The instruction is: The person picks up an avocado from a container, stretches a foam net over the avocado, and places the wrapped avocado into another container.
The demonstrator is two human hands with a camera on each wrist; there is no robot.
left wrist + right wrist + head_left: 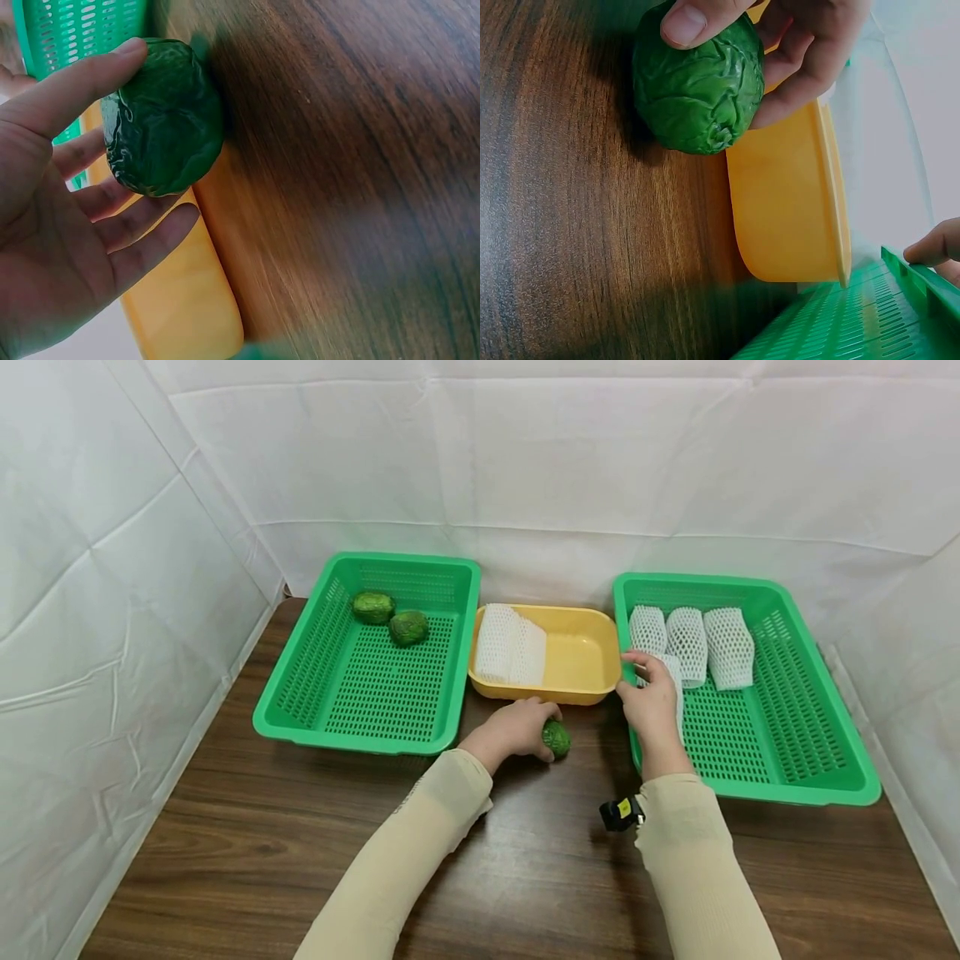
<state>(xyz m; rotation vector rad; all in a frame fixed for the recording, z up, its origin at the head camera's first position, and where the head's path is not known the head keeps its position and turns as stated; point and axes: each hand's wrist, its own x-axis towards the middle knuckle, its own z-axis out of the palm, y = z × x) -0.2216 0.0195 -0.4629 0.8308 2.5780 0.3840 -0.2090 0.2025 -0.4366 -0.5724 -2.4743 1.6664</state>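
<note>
Green and glossy, a wrinkled fruit (557, 739) sat between the thumb and fingers of the left hand (521, 728), which was bent round it in a light grip. It was just in front of a yellow tub (577, 660), low over the brown table (540, 860); whether it touched the wood could not be told.

The right hand (651, 697) was by the near-left side of the right basket (802, 727), its thumb and forefinger parted and its fingers loosely bent. A white foam net (675, 672) lay partly beneath it; whether the covered fingers touched that net could not be seen. Three more nets (686, 647) lay in a row farther back in the basket.

Flat nets (510, 647) filled the left part of the tub. Two other fruits (372, 607) lay near the back of the left basket (375, 693).
</note>
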